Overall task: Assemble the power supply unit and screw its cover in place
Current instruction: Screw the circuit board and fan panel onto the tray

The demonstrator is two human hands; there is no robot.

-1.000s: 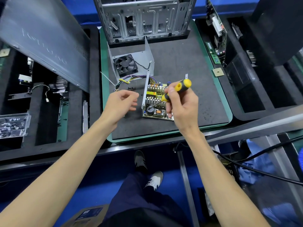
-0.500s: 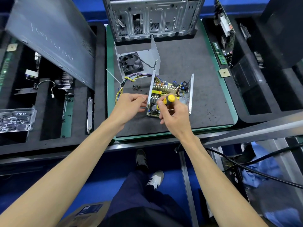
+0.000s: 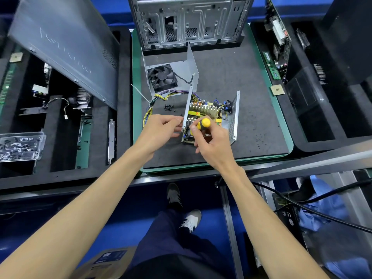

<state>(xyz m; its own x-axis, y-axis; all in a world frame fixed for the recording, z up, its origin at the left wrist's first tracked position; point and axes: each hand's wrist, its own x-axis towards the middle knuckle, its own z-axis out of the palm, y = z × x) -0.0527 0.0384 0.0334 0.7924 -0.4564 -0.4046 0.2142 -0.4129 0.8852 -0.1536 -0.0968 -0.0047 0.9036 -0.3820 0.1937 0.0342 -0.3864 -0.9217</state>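
Screwdriver [image 3: 203, 124]: yellow handle, black grip band. Power supply board [image 3: 205, 111]: yellow, orange patches, blue parts; chassis walls bare silver. Cover [image 3: 186, 67]: grey metal, black fan [image 3: 162, 77]. Wire bundle [image 3: 161, 97]: yellow, purple, black. Mat [image 3: 251, 117]: dark grey, green border. Screws [image 3: 168, 107]: black. Floor [image 3: 120, 228]: blue.

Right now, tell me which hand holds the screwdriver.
The right hand grips the yellow-handled screwdriver; the left hand only steadies the PSU's side wall.

1 head-worn camera looks forward and steeply down, close over the desk [image 3: 251, 109], with the floor below in view.
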